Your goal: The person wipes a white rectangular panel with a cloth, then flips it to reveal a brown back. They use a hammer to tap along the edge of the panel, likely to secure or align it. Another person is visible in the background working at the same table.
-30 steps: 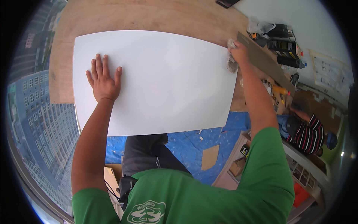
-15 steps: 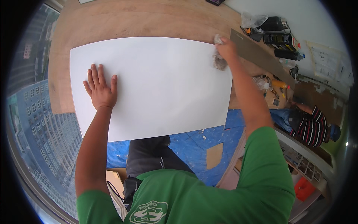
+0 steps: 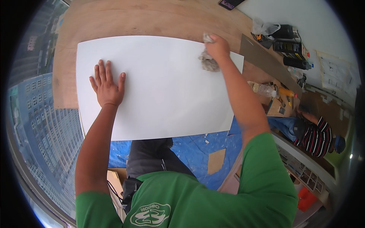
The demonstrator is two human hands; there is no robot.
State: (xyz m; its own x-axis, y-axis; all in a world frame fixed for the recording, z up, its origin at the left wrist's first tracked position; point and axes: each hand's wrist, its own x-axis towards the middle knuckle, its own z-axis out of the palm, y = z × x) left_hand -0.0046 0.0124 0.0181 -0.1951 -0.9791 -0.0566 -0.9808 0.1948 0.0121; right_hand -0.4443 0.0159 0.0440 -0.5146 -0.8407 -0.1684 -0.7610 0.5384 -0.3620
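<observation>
A large white sheet (image 3: 163, 91) lies flat on the wooden tabletop (image 3: 125, 17), its near edge overhanging toward my legs. On its left part my left hand (image 3: 108, 86) rests palm down with the fingers spread. My right hand (image 3: 218, 47) grips a crumpled greyish rag (image 3: 208, 60) near the sheet's far right edge, and the rag lies against the white surface. The ends of the right fingers are partly hidden by the rag and the hand itself.
Right of the sheet are a brown board (image 3: 262, 59), a clear plastic bottle (image 3: 262, 89), an orange bottle (image 3: 287, 92) and small tools. Dark containers (image 3: 291, 49) stand by the wall. Another person (image 3: 313, 133) is at the right. A blue tarp (image 3: 194, 152) covers the floor below.
My right hand has moved the rag leftward across the sheet, away from its right edge. The left hand stays flat on the sheet. The whole view has shifted slightly.
</observation>
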